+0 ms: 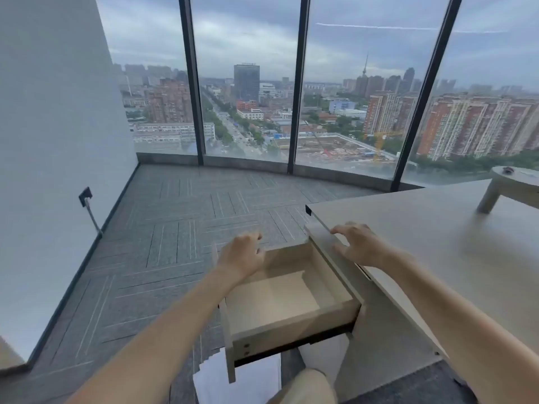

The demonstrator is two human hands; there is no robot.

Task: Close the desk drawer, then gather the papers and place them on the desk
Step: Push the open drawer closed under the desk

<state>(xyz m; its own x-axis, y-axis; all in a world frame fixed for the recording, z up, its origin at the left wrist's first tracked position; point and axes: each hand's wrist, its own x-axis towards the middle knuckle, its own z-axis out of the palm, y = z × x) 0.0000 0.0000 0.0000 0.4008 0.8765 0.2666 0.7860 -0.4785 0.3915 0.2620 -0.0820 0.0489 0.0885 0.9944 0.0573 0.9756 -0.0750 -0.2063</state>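
Left hand [242, 253] over open drawer [291, 298], papers [236, 380] on floor beneath

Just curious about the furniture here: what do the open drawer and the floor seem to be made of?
The open beige drawer looks like laminated board with a matte finish: flat even panels, with screws showing at its side. The grey patterned floor looks like carpet tile, from its square seams and dull striped texture.

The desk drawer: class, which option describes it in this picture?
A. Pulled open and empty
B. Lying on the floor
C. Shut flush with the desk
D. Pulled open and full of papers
A: the desk drawer sticks out from the desk, its bare bottom showing.
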